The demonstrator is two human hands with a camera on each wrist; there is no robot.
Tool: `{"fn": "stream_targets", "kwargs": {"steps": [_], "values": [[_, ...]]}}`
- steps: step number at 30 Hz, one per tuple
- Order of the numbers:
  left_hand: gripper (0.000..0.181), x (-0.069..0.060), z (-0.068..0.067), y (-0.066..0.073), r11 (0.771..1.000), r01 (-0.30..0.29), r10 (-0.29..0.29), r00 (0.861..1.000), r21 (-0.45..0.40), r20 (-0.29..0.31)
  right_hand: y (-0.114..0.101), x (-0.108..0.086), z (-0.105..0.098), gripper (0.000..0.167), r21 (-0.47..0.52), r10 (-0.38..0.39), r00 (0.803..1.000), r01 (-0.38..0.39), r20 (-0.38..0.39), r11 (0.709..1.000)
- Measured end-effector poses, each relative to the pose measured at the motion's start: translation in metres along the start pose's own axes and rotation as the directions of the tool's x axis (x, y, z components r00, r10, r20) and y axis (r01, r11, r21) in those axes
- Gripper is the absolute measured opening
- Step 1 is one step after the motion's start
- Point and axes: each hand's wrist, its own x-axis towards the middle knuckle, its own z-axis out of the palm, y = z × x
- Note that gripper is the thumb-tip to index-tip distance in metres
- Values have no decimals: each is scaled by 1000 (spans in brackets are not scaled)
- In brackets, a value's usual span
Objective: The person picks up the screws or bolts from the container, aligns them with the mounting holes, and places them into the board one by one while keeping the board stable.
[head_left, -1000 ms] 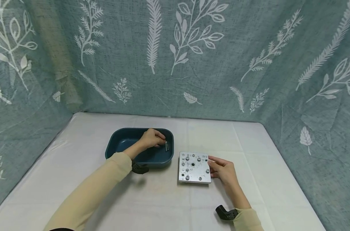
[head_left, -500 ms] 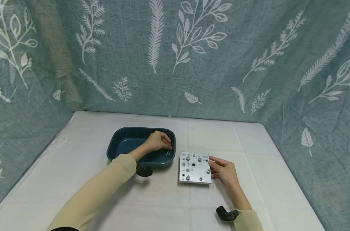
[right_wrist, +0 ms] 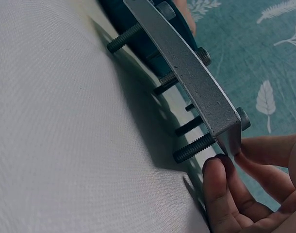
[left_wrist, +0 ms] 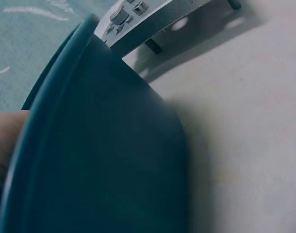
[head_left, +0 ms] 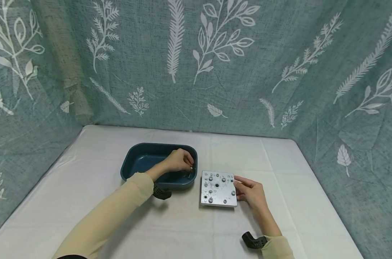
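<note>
In the head view my left hand (head_left: 179,160) reaches into the right end of a dark blue tray (head_left: 144,144), its fingertips pinching a small screw (head_left: 191,169). My right hand (head_left: 253,194) grips the right edge of a square silver metal plate (head_left: 219,195). Several bolts pass through this plate; in the right wrist view their threaded ends, such as one bolt (right_wrist: 192,148), stick out beneath it. There my right thumb and fingers (right_wrist: 216,182) hold the plate's corner. The tray's wall hides most of my left hand (left_wrist: 7,141) in the left wrist view.
The tray stands just left of the plate, with a narrow gap between them. A white cloth (head_left: 183,230) covers the table. Green-grey curtains (head_left: 150,108) with white leaf prints rise behind it and at both sides.
My left hand has shifted slightly right and toward the near side inside the tray, and its fingers have closed on a screw. My right hand and the plate look unmoved.
</note>
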Motion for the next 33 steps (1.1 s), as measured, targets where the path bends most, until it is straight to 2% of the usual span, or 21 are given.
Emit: {"fn": "stream_targets", "kwargs": {"steps": [5, 12, 17, 22, 25, 28, 33], "values": [[16, -2, -2, 3, 996, -43, 41, 999, 75, 33, 1, -1, 0, 30, 4, -2, 1000, 2, 1, 1000], [17, 0, 1, 5, 985, -72, 70, 997, 160, 18, 1, -2, 1, 30, 6, 3, 1000, -3, -3, 1000], [15, -1, 1, 4, 982, -100, 96, 995, 161, 36, 3, -2, 1, 30, 29, 6, 1000, -6, 3, 1000], [13, -10, -2, 4, 986, -117, 114, 993, 116, 28, 5, -1, 2, 31, 37, 9, 1000, -9, 9, 999], [10, -20, -4, 7, 990, -126, 128, 991, 69, -26, 4, -1, 2, 30, 21, 9, 1000, -10, 9, 1000], [8, -31, -4, 13, 989, -148, 148, 982, 12, -116, 1, -1, 2, 30, 4, 8, 1000, -8, 3, 1000], [11, -47, -3, 30, 974, -199, 165, 952, -112, -258, -1, -1, 1, 30, -11, -2, 1000, 2, 0, 1000]]}}
